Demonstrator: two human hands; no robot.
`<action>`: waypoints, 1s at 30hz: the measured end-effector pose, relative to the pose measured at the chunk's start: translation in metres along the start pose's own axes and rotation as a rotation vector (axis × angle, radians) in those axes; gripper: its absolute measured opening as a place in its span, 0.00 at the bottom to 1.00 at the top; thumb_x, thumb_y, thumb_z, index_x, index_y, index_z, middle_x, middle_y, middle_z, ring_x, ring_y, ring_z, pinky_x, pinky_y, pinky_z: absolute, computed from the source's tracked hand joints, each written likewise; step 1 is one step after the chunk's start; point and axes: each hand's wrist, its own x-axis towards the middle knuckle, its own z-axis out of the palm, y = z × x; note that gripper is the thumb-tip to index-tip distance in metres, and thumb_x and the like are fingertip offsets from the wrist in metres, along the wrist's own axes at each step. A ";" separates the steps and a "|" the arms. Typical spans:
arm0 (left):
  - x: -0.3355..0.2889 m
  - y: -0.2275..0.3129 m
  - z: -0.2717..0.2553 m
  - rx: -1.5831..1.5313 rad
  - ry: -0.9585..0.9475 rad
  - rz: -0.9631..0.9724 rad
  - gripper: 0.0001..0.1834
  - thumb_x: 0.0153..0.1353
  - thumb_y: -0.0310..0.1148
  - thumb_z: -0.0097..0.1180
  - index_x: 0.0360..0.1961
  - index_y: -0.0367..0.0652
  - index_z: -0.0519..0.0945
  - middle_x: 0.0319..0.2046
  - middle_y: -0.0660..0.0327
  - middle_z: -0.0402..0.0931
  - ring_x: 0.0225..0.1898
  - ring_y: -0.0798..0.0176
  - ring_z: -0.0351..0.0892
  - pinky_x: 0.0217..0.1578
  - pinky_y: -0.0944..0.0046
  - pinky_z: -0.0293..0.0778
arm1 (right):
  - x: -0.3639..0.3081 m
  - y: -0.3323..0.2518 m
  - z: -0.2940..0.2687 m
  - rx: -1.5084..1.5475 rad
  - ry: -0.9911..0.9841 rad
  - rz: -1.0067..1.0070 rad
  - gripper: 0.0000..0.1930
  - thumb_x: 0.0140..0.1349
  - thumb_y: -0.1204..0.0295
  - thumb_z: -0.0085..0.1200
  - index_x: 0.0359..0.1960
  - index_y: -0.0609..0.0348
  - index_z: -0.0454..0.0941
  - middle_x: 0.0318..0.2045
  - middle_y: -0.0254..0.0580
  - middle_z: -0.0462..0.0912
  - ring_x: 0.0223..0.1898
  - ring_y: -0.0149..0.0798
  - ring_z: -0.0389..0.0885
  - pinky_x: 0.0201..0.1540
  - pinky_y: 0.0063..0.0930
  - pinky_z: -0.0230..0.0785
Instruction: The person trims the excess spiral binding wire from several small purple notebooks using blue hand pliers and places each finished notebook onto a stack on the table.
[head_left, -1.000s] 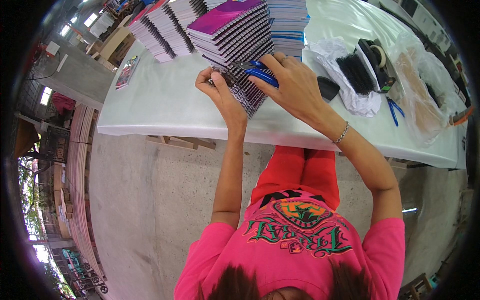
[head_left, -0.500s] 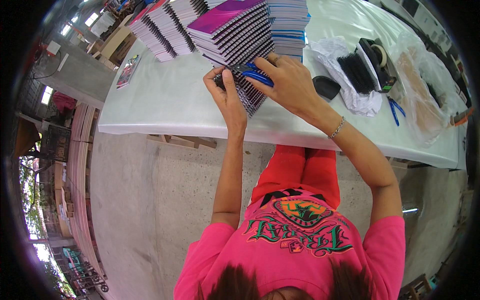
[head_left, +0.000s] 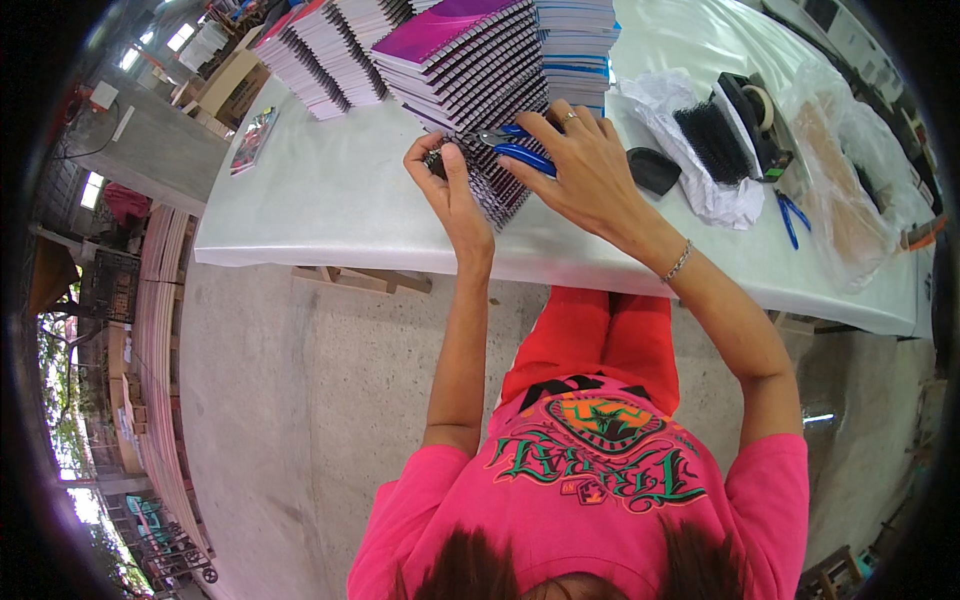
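A tall stack of spiral-bound notebooks (head_left: 462, 70) with purple covers stands at the table's near side, its coils facing me. My left hand (head_left: 458, 195) grips the lower left corner of the stack, thumb and fingers closed about a spiral-bound notebook's coil end. From the right, my right hand (head_left: 590, 175) holds blue-handled pliers (head_left: 528, 160). Their metal jaws point left at the coils, close to my left thumb. Whether the jaws touch a wire is too small to tell.
More notebook stacks (head_left: 318, 60) stand behind on the white-covered table (head_left: 330, 215). To the right lie a black pouch-like item (head_left: 654, 172), black coils (head_left: 712, 145) on white wrapping, a tape dispenser (head_left: 765, 115), a second blue pliers (head_left: 792, 220) and a clear plastic bag (head_left: 840, 180).
My right hand has shifted slightly right with the pliers, and their jaws have drawn back from my left thumb. My left hand stays nearly in place.
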 end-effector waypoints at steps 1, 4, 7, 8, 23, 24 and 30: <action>-0.001 0.001 0.000 0.035 -0.005 0.001 0.17 0.73 0.41 0.45 0.53 0.38 0.65 0.46 0.62 0.64 0.46 0.70 0.63 0.50 0.67 0.62 | 0.001 0.000 0.001 -0.004 0.007 -0.010 0.23 0.59 0.50 0.59 0.48 0.54 0.77 0.44 0.49 0.77 0.44 0.49 0.74 0.45 0.43 0.63; -0.001 0.003 0.000 0.119 -0.012 0.001 0.16 0.73 0.40 0.46 0.52 0.38 0.66 0.44 0.62 0.65 0.45 0.70 0.64 0.50 0.68 0.62 | 0.004 -0.002 0.004 0.000 0.013 -0.036 0.22 0.59 0.51 0.58 0.46 0.54 0.77 0.42 0.50 0.79 0.42 0.50 0.77 0.44 0.43 0.66; 0.000 0.005 0.000 0.166 -0.003 0.002 0.16 0.73 0.40 0.46 0.51 0.38 0.67 0.44 0.63 0.65 0.45 0.70 0.64 0.50 0.68 0.62 | 0.007 -0.004 0.003 0.067 -0.085 0.019 0.19 0.61 0.52 0.57 0.42 0.54 0.77 0.39 0.51 0.81 0.37 0.50 0.80 0.39 0.43 0.71; -0.001 0.006 0.001 0.184 0.002 0.008 0.15 0.73 0.40 0.46 0.50 0.38 0.67 0.44 0.63 0.65 0.45 0.70 0.64 0.50 0.68 0.62 | 0.007 -0.006 0.002 0.112 -0.165 0.085 0.19 0.61 0.52 0.56 0.41 0.55 0.77 0.38 0.51 0.82 0.36 0.50 0.81 0.37 0.43 0.72; -0.007 -0.007 -0.001 0.039 0.044 0.006 0.16 0.73 0.39 0.46 0.54 0.40 0.64 0.46 0.61 0.63 0.48 0.68 0.62 0.54 0.66 0.60 | -0.006 0.001 0.004 0.007 -0.033 0.029 0.23 0.59 0.51 0.58 0.48 0.53 0.78 0.43 0.51 0.77 0.46 0.50 0.74 0.45 0.42 0.64; -0.008 -0.007 -0.001 0.065 0.034 0.010 0.16 0.73 0.39 0.47 0.53 0.40 0.65 0.47 0.61 0.63 0.49 0.69 0.62 0.54 0.66 0.60 | -0.005 0.000 0.005 0.005 -0.033 0.020 0.22 0.59 0.51 0.58 0.48 0.53 0.78 0.43 0.51 0.77 0.46 0.50 0.74 0.44 0.42 0.64; -0.007 -0.006 -0.005 0.139 -0.012 -0.008 0.16 0.72 0.39 0.48 0.50 0.37 0.67 0.45 0.61 0.65 0.47 0.69 0.64 0.53 0.67 0.61 | -0.002 -0.003 0.007 0.145 -0.171 0.122 0.18 0.61 0.52 0.57 0.39 0.54 0.77 0.31 0.47 0.81 0.33 0.49 0.82 0.32 0.43 0.72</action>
